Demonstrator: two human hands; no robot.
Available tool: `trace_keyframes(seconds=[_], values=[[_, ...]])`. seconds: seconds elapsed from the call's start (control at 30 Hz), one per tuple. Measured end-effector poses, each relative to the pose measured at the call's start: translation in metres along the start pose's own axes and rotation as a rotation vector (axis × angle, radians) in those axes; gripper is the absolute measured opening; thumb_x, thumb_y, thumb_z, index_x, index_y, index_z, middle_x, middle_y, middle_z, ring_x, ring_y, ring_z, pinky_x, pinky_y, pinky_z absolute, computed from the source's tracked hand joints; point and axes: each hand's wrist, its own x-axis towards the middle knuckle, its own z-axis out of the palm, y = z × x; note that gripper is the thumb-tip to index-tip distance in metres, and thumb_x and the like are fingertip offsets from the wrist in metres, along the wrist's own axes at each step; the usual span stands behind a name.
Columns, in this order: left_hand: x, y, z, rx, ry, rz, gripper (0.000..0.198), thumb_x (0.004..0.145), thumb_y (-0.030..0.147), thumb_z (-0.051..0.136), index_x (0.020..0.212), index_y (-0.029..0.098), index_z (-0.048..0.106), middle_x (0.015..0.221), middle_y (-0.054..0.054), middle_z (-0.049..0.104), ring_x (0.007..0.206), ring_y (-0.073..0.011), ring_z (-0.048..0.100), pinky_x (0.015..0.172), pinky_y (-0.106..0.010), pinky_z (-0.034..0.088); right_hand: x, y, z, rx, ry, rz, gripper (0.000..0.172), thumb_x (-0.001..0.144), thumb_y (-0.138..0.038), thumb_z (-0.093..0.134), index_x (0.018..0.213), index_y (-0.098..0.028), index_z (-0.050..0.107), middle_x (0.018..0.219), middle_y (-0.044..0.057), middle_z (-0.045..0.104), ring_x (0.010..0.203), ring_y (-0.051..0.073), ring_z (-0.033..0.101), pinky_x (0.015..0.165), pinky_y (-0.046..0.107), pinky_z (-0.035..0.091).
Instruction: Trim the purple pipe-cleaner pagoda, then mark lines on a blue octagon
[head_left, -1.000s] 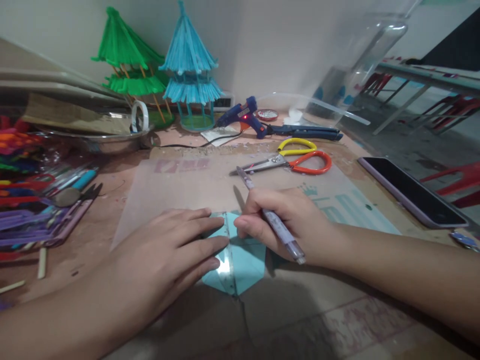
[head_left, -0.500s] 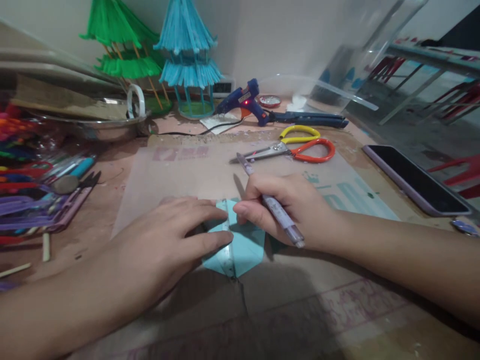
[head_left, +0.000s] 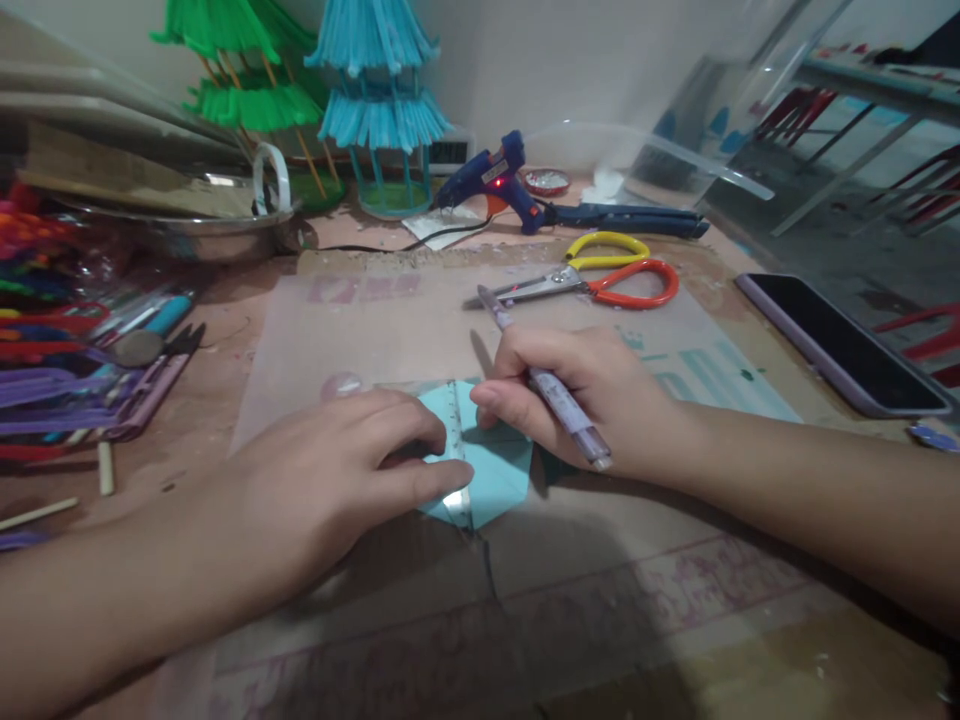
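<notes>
A light-blue, many-sided paper piece (head_left: 499,480) lies on the pale sheet covering the work surface. Across its middle runs a narrow clear ruler (head_left: 456,440), pointing away from me. My left hand (head_left: 375,450) presses on the ruler and the paper's left side, thumb on the ruler and fingers bent but apart from the thumb. A purple patterned pen (head_left: 566,410) is held in my right hand (head_left: 577,400), its upper end tilted away from the paper. The fingertips of that hand rest at the paper's right part, beside the ruler.
Scissors with yellow and red handles (head_left: 637,285) lie beyond my hands. Behind them are a blue glue gun (head_left: 495,185) and two tiered models, green (head_left: 247,105) and blue (head_left: 382,120). A phone (head_left: 840,340) lies right; pens and pliers (head_left: 161,380) lie left.
The view has shifted slightly, moving the scene up and a little right. My left fingers have curled back somewhat, showing more of the ruler. The pen stays in my right hand.
</notes>
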Motion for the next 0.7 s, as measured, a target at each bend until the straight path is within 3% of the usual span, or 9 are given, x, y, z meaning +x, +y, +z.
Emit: trace_keyframes(seconds=[0.7], values=[[-0.0001,-0.0017,0.0029,0.015,0.04,0.005,0.036,0.103,0.022,0.041,0.124,0.032,0.069,0.117,-0.007,0.069,0.104,-0.0239,0.065,0.086,-0.035,0.053,-0.0001,0.003,0.0014,-0.004,0.043,-0.079,0.029,0.096,-0.032,0.061,0.072,-0.019,0.054,0.06,-0.003,0.062,0.052,0.009,0.051,0.051,0.02,0.036]])
